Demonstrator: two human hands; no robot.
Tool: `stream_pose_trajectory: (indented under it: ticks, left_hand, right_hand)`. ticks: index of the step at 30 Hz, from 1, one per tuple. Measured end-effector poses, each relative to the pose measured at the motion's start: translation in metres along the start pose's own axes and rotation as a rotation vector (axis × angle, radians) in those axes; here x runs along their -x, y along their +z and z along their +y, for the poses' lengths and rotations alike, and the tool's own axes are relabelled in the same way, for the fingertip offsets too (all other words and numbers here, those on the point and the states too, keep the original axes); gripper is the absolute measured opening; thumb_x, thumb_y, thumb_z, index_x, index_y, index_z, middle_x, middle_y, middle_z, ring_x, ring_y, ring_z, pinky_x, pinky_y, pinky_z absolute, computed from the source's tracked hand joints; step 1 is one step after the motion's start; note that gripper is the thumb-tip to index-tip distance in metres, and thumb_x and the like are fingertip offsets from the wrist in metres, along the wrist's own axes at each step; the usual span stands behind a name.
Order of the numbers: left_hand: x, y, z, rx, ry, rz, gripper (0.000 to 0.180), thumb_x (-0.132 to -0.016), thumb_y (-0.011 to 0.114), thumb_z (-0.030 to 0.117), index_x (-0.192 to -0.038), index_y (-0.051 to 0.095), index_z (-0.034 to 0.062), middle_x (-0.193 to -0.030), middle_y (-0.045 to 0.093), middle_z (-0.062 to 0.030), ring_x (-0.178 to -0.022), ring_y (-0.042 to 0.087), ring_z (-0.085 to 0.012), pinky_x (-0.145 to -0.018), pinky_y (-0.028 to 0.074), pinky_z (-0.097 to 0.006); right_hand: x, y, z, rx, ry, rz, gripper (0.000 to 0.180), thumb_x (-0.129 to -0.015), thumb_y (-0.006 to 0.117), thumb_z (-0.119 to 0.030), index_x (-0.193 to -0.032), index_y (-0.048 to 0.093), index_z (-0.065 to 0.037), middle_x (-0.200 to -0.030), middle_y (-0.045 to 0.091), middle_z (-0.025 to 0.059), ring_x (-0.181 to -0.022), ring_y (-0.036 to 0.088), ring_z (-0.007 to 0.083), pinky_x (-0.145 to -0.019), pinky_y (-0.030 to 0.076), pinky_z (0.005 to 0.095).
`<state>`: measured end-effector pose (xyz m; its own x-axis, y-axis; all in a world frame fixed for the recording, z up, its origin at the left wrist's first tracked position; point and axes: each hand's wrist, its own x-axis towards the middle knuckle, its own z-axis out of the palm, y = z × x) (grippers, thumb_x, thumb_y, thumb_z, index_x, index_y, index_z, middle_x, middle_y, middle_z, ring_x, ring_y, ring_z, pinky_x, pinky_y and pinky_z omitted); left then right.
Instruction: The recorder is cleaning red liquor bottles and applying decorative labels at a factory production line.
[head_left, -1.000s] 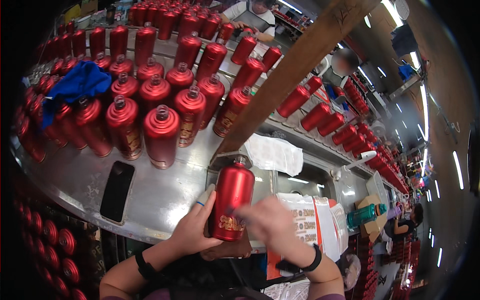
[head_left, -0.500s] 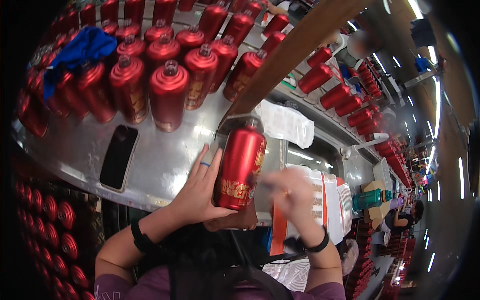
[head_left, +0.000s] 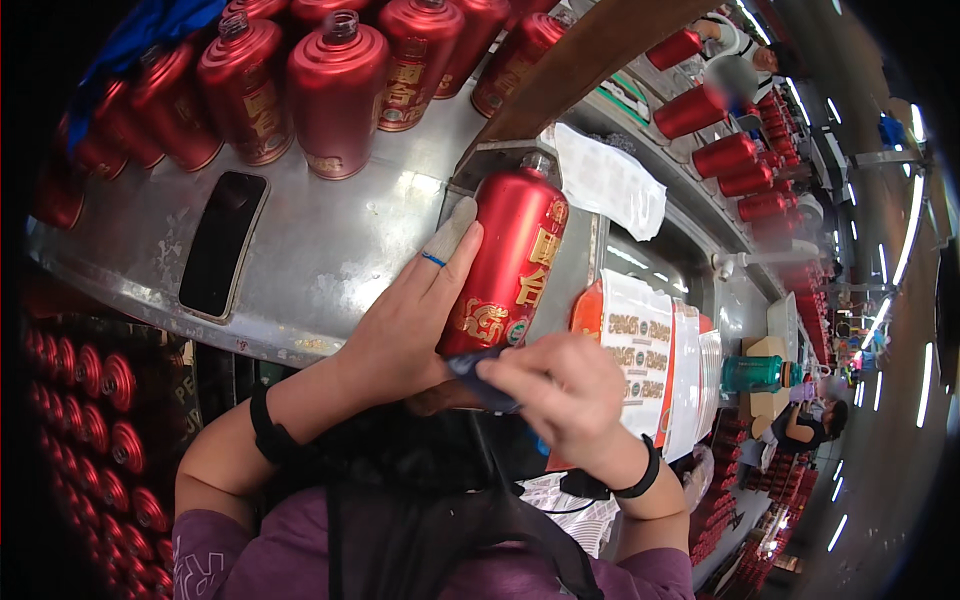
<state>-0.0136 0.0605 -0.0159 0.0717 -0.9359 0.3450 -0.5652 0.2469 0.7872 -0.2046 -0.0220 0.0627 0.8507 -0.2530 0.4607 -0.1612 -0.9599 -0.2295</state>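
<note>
- Left hand (head_left: 405,325) wraps the glossy red ceramic bottle with gold lettering (head_left: 505,262), bandaged fingertip on its side; the bottle is now tilted and closer to the body than a second ago.
- Right hand (head_left: 560,395) pinches a dark cloth (head_left: 480,368) against the bottle's base, having come down from its side; wiping looks underway.
- Metal counter (head_left: 330,260): black phone (head_left: 222,243) lying flat, rows of matte red open-necked bottles (head_left: 335,95); contents not visible.
- Stack of printed labels (head_left: 650,360) to the right.
</note>
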Motion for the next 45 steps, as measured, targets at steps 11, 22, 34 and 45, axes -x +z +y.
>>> stream_pose_trajectory:
  ticks: [11,22,34,45]
  left_hand:
    - [0.0,0.0,0.003,-0.033,-0.039,0.007,0.113,-0.069,0.085,0.028,-0.155,0.017,-0.0001,-0.151,0.032,-0.0268,-0.132,0.042,-0.0448,-0.11,0.038,-0.046]
    - [0.001,-0.004,0.005,0.035,-0.083,-0.014,0.119,-0.064,0.088,0.034,-0.155,0.018,0.0012,-0.157,0.025,-0.0251,-0.14,0.036,-0.0429,-0.114,0.035,-0.045]
    - [0.001,-0.003,0.005,0.025,-0.075,0.015,0.117,-0.065,0.088,0.034,-0.155,0.021,0.0022,-0.153,0.032,-0.0257,-0.134,0.042,-0.044,-0.11,0.039,-0.046]
    - [0.006,0.0,-0.013,0.134,-0.093,-0.026,0.118,-0.066,0.088,0.029,-0.157,0.016,0.0037,-0.151,0.034,-0.0267,-0.133,0.043,-0.043,-0.107,0.042,-0.044]
  right_hand:
    - [-0.012,-0.002,-0.021,0.117,-0.032,-0.149,0.038,-0.065,0.072,-0.014,-0.103,0.073,-0.01,-0.084,0.06,0.0016,-0.075,0.057,0.0196,-0.061,0.045,0.0315]
    - [-0.019,-0.023,-0.009,0.179,0.135,-0.143,0.041,-0.062,0.073,-0.007,-0.103,0.074,-0.008,-0.082,0.062,0.0026,-0.07,0.055,0.0199,-0.058,0.043,0.0313]
    - [-0.026,-0.007,-0.019,0.232,0.011,-0.157,0.038,-0.062,0.07,-0.014,-0.1,0.073,-0.008,-0.086,0.061,0.0025,-0.073,0.054,0.0188,-0.059,0.043,0.0296]
    - [-0.003,-0.007,-0.007,0.002,0.319,-0.067,0.037,-0.063,0.075,-0.005,-0.099,0.076,-0.01,-0.086,0.067,0.0039,-0.077,0.057,0.0216,-0.069,0.045,0.0321]
